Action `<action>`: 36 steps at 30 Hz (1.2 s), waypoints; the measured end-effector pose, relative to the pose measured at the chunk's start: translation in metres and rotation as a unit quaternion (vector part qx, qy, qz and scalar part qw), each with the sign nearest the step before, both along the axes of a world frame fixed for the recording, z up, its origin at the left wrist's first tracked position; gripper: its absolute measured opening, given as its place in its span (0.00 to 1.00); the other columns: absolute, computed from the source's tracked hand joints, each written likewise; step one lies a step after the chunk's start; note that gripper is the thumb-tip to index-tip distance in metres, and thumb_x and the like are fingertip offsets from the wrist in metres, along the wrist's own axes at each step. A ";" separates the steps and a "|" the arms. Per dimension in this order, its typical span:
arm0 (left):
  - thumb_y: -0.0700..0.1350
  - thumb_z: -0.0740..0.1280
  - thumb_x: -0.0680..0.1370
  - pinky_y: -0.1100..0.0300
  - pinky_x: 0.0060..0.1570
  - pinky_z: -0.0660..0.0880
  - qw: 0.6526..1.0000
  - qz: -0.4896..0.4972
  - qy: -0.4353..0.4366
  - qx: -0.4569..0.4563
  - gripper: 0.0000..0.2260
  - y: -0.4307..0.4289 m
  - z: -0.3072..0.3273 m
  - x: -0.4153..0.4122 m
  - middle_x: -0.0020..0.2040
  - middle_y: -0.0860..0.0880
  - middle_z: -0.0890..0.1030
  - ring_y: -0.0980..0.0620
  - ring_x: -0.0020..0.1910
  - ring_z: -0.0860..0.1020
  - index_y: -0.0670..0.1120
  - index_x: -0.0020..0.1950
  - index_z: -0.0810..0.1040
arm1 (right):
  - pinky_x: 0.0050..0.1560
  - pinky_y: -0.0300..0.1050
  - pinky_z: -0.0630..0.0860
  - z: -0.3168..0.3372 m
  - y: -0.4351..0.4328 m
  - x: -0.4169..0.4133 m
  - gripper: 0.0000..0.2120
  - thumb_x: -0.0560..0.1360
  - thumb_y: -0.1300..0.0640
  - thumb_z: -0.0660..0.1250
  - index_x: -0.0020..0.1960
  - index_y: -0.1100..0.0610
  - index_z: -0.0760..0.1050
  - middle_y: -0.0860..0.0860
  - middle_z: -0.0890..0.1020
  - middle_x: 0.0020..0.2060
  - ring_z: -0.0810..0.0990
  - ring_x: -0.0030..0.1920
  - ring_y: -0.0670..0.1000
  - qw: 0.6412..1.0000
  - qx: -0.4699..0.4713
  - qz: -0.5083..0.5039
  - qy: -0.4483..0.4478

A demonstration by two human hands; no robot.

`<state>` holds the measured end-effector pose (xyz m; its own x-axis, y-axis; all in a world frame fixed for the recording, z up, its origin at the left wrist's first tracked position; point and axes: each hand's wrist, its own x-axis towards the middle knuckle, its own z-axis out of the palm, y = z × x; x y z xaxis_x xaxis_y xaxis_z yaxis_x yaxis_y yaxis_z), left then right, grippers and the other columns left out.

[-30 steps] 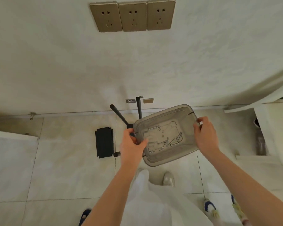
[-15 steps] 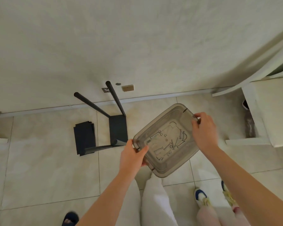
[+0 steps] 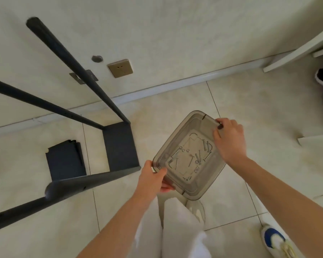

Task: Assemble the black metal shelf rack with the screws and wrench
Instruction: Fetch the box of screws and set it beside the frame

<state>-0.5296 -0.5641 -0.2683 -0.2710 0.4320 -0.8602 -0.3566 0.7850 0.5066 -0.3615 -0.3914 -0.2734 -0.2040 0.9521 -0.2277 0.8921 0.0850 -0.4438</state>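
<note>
fingers (image 3: 220, 122) grip bin (image 3: 213, 173) w/ screws (image 3: 191, 161)

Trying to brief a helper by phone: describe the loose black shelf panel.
Start at the wall with the brass socket; below it, the part-built black rack stands on the tiles. Left of its fitted shelf lies the loose panel, flat, with no poles attached.

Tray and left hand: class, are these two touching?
Touching. The head view shows the left hand gripping the tray's near corner, thumb curled over its rim.
</note>
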 end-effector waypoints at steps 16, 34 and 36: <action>0.38 0.63 0.83 0.54 0.35 0.83 0.995 0.088 0.005 0.048 0.05 -0.010 -0.248 -0.019 0.37 0.39 0.85 0.37 0.38 0.85 0.43 0.56 0.68 | 0.61 0.56 0.72 -0.257 0.018 -0.064 0.20 0.82 0.48 0.60 0.67 0.59 0.73 0.55 0.81 0.58 0.71 0.62 0.59 0.996 0.016 0.085 0.016; 0.52 0.72 0.77 0.56 0.39 0.83 0.998 -0.032 0.034 0.032 0.16 -0.017 -0.288 -0.021 0.50 0.44 0.82 0.45 0.40 0.86 0.49 0.58 0.69 | 0.70 0.51 0.64 -0.283 0.014 -0.037 0.27 0.81 0.52 0.61 0.77 0.58 0.59 0.56 0.68 0.72 0.66 0.72 0.57 0.996 0.033 0.057 0.065; 0.55 0.70 0.78 0.60 0.40 0.82 0.989 -0.092 0.110 0.044 0.16 -0.012 -0.288 -0.027 0.52 0.51 0.78 0.49 0.42 0.85 0.51 0.59 0.69 | 0.71 0.50 0.63 -0.284 0.001 -0.030 0.29 0.82 0.50 0.60 0.78 0.59 0.56 0.56 0.66 0.74 0.65 0.73 0.57 0.994 -0.001 0.004 0.106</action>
